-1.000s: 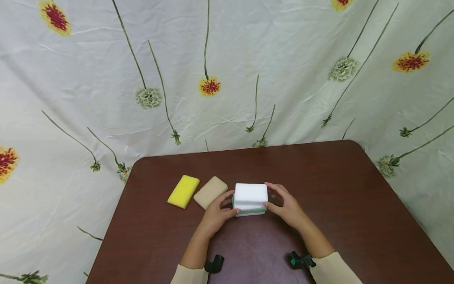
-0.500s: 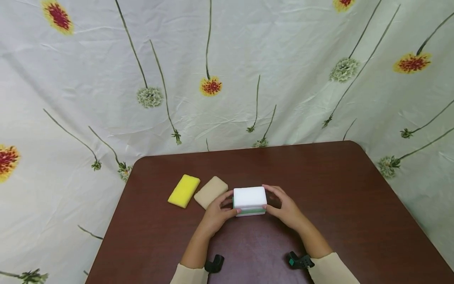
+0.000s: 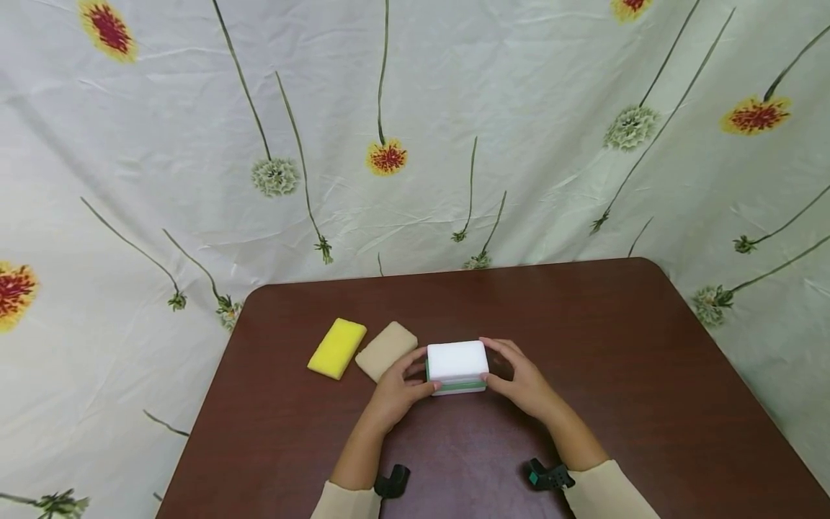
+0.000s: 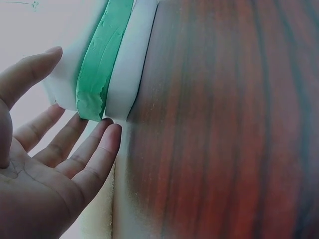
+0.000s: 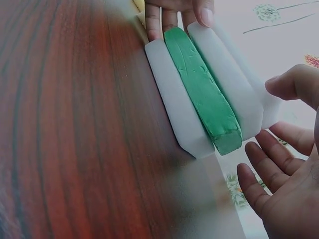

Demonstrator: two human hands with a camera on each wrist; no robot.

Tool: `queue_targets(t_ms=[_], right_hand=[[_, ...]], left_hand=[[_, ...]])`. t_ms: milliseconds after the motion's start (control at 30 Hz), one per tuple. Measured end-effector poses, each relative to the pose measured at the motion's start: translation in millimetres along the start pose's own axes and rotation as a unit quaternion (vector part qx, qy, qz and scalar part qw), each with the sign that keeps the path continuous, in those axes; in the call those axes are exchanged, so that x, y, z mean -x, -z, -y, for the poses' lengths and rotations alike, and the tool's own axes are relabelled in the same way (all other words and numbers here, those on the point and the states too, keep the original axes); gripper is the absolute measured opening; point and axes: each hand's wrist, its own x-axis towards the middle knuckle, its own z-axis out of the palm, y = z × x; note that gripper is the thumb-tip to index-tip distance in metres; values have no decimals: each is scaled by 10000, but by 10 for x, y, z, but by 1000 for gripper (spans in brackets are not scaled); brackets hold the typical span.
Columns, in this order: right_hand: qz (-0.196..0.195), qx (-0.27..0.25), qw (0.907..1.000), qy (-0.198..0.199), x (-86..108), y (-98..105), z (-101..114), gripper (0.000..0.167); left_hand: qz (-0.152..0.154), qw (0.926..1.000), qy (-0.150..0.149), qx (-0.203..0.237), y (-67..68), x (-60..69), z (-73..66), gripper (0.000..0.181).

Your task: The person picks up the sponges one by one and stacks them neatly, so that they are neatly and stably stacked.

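A stack (image 3: 457,388) of several flat blocks stands on the table, layered white, green, then white. Its topmost piece is a white sponge (image 3: 456,359). In the right wrist view the creased green block (image 5: 204,89) lies above the bottom white block (image 5: 174,94). My right hand (image 3: 524,380) pinches the top white sponge at its right end, thumb at the front corner and index finger at the back. My left hand (image 3: 395,393) touches the stack's left end with nearly straight fingers (image 4: 97,159), its thumb near the front face.
Left of the stack a beige sponge (image 3: 382,353) lies partly behind my left hand. A yellow sponge (image 3: 337,349) lies beside it. The dark brown table (image 3: 583,310) ends at a white flower-printed cloth (image 3: 532,108).
The top white sponge and my right hand have shifted slightly left and toward me, lining up more closely with the stack. Nearly nothing differs over the last half second. My left hand stays in place.
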Motion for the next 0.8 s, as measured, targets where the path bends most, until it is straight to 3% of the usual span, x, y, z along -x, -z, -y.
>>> queue_targets(t_ms=[533, 667, 800], right_hand=[[121, -46, 9999, -86, 16, 4, 14, 69], [142, -198, 9997, -63, 22, -2, 7, 69], [118, -353, 9989, -285, 20, -17, 38, 64]], left_hand=[[-50, 9999, 9, 137, 0, -9, 21, 79], [-41, 9998, -121, 163, 4, -13, 25, 78], [-96, 9996, -247, 129, 8, -21, 19, 78]])
